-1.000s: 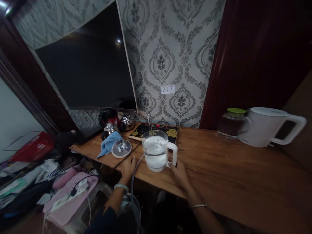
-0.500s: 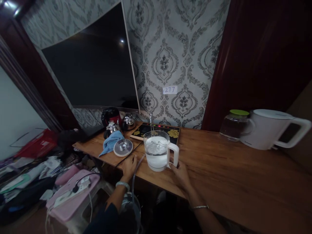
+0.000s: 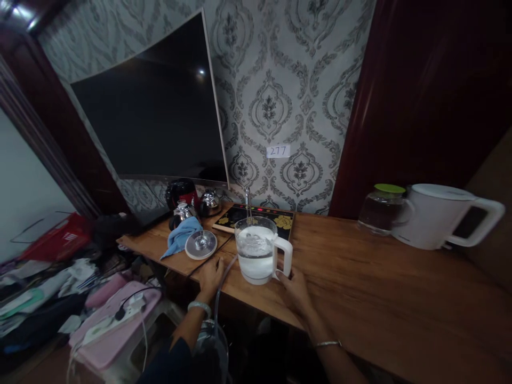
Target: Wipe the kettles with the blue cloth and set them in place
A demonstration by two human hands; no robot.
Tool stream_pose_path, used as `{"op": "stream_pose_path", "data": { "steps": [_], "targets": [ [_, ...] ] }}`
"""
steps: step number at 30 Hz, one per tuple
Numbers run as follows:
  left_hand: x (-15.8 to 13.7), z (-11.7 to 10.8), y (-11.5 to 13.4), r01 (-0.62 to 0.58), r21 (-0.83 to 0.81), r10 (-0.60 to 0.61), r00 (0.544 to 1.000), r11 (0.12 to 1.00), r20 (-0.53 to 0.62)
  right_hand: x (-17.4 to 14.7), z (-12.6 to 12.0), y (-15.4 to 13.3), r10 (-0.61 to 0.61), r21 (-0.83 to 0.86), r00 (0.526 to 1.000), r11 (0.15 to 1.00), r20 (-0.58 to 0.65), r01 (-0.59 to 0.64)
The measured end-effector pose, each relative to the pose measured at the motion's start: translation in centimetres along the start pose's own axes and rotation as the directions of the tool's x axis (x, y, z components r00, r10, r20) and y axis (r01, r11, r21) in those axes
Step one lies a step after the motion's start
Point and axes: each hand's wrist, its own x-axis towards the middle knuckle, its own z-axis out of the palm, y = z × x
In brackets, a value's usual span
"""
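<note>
A clear glass jug (image 3: 256, 266) with a white handle stands near the table's front edge, partly filled with churning water. Over it rises a slim metal spout (image 3: 248, 197), and a thin stream seems to run down into the jug. My right hand (image 3: 296, 288) is at the lower end of the handle, its thumb against it and the other fingers mostly hidden. To the left, my left hand (image 3: 211, 277) rests at the table edge beside a clear hose (image 3: 224, 280), holding nothing visible. A round lid (image 3: 201, 245) lies beyond it, against a blue cloth (image 3: 182, 237).
Behind the jug is a black hob (image 3: 280, 220) with gold flowers. Metal kettles (image 3: 210, 204) stand at the back left. A green-lidded glass pitcher (image 3: 376, 213) and white kettle (image 3: 432, 218) stand at right. Below left, a pink stool (image 3: 116, 346) bears a power strip (image 3: 112, 325).
The view has tilted up slightly. Both hands and the jug keep their places, and the water in the jug is still stirred up.
</note>
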Motion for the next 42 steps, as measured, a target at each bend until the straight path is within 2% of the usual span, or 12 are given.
{"op": "stream_pose_path", "data": {
  "steps": [12,22,27,42],
  "targets": [
    [-0.01,0.11,-0.10,-0.003,0.001,0.003,1.000,1.000,-0.008,-0.04,-0.05,0.04,-0.007,0.046,0.999,0.999,0.040,0.005],
    [-0.01,0.03,0.01,-0.015,-0.004,0.015,1.000,1.000,-0.001,0.05,-0.29,0.29,0.004,-0.043,1.000,0.999,0.027,-0.003],
    [0.00,0.03,0.00,-0.007,0.014,0.007,1.000,1.000,-0.002,-0.02,-0.15,0.22,-0.010,-0.010,1.000,1.000,0.025,0.010],
    [-0.01,0.12,-0.51,-0.026,-0.066,0.024,0.999,0.997,-0.033,0.02,-0.13,0.11,0.010,0.020,0.999,1.000,0.031,-0.011]
  ]
}}
